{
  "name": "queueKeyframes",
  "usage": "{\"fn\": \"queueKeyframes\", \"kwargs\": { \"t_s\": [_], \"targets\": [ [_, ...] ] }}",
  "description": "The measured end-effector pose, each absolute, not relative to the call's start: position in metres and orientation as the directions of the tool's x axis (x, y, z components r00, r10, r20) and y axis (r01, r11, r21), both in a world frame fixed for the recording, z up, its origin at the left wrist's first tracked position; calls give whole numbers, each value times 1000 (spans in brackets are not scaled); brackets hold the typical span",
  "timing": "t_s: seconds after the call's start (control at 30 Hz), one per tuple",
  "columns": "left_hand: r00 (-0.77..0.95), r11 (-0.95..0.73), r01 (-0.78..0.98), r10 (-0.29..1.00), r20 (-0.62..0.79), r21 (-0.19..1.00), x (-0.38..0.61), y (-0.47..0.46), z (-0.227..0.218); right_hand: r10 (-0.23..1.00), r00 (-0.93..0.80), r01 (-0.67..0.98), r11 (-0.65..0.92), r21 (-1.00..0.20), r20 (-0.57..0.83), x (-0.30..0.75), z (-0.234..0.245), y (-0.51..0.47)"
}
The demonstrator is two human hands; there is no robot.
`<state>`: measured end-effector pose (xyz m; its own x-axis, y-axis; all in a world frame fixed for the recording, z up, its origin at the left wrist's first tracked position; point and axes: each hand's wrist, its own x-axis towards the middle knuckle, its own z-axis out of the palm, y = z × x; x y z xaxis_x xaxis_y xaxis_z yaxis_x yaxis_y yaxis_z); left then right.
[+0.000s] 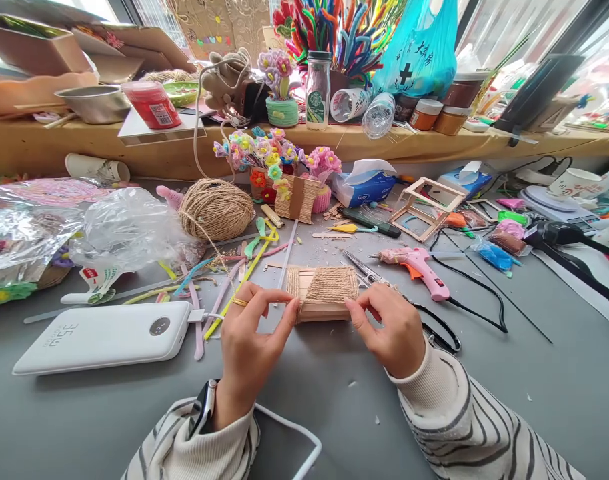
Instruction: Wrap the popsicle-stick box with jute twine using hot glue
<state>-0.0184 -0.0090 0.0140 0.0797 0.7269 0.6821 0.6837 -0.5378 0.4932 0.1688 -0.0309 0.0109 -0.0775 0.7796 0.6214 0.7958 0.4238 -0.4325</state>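
Observation:
A small wooden-stick box wrapped with jute twine rests on the grey table in front of me. My left hand pinches its left side, a ring on one finger and a watch on the wrist. My right hand grips the box's right edge with thumb and fingers closed. A strand of twine runs from the box's area back to a ball of jute twine further left and behind.
A pink glue gun and scissors lie right of the box. A white power bank sits at the left, with plastic bags behind it. Pipe-cleaner flowers, a wooden frame and tissues crowd the back.

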Motion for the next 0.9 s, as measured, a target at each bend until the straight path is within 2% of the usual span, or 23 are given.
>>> {"fn": "queueKeyframes", "kwargs": {
  "t_s": [0.27, 0.6, 0.9],
  "targets": [
    [74, -539, 685, 721, 689, 490, -17, -8, 15, 785, -49, 825, 381, -418, 618, 168, 8, -29],
    [59, -537, 682, 717, 694, 497, -20, -8, 13, 864, 114, 745, 253, -617, 491, 170, 7, -25],
    [42, -529, 688, 713, 700, 497, -20, -8, 14, 923, 86, 674, 224, -704, 376, 170, 7, -23]
  ]
}}
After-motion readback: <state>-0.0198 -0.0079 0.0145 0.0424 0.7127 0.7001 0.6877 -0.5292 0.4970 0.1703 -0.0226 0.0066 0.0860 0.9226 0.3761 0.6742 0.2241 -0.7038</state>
